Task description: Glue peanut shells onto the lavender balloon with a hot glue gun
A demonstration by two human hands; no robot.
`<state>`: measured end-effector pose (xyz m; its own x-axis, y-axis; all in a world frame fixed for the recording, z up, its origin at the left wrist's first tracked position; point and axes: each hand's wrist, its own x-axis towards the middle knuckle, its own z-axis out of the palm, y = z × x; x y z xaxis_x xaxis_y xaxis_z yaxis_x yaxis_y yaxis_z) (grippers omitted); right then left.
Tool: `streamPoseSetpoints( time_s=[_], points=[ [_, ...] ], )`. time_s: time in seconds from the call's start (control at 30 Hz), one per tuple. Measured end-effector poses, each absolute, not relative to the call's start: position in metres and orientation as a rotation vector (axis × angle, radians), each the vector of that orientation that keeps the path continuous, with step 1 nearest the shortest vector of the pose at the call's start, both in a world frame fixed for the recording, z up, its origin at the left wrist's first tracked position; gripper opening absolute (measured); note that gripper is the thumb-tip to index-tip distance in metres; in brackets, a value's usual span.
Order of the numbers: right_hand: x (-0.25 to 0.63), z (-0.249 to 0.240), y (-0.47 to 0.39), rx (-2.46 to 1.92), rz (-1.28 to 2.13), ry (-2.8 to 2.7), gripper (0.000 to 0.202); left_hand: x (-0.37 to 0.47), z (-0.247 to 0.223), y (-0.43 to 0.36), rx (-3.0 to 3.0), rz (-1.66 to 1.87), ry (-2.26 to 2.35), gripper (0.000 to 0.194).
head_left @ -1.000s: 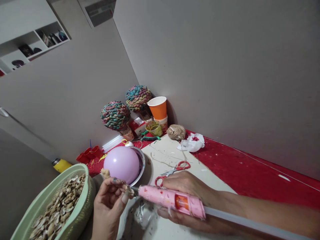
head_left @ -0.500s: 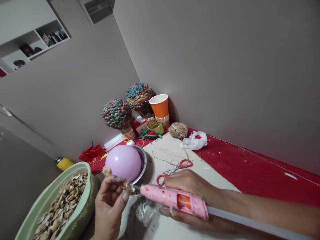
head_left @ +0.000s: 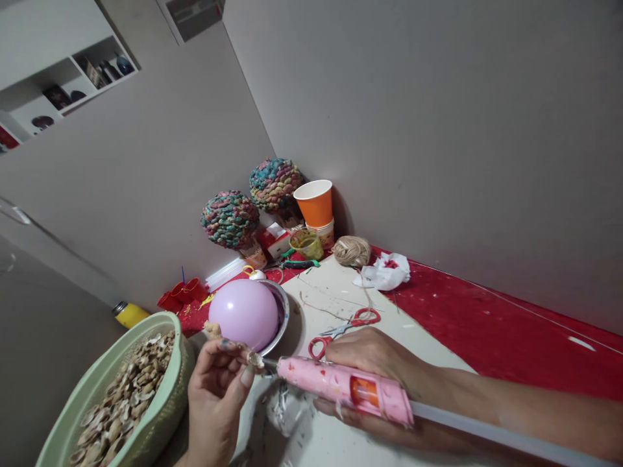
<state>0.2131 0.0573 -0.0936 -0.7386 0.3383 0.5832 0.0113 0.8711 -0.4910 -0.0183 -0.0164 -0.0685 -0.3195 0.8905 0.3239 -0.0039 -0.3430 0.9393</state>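
My left hand (head_left: 219, 386) pinches a peanut shell (head_left: 254, 360) between thumb and fingertips. My right hand (head_left: 374, 363) is wrapped around a pink hot glue gun (head_left: 341, 387), a long clear glue stick (head_left: 467, 421) jutting from its back end. The gun's metal nozzle (head_left: 271, 366) meets the shell, or comes very close to it. Just beyond my left hand, a lilac balloon (head_left: 243, 314) rests in a metal bowl (head_left: 283, 318). To the left stands a green basket (head_left: 181, 353) full of peanut shells (head_left: 126, 395).
Red-handled scissors (head_left: 341, 329) lie past my right hand. Farther back are twine (head_left: 351, 251), crumpled tissue (head_left: 387, 272), an orange paper cup (head_left: 314, 204), a cup of yellowish paint (head_left: 306, 244) and two shell-covered balls (head_left: 230, 219) on cups. Red cups (head_left: 182, 293) and a yellow bottle (head_left: 130, 315) stand left.
The whole view has shifted slightly, so things appear a little farther right. Both hands keep their hold, with the nozzle still at the shell.
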Motion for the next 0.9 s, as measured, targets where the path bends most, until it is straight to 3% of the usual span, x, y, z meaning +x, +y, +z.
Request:
streamPoseSetpoints(
  time_s=[0.63, 0.9],
  points=[
    [0.213, -0.09, 0.057, -0.21, 0.647, -2.269, 0.025, -0.018, -0.071, -0.015, 1.268, 1.757, 1.194, 0.026],
    [0.217, -0.074, 0.055, -0.48, 1.229, -2.083, 0.027, -0.016, -0.071, -0.017, 1.221, 1.76, 1.227, 0.03]
  ],
)
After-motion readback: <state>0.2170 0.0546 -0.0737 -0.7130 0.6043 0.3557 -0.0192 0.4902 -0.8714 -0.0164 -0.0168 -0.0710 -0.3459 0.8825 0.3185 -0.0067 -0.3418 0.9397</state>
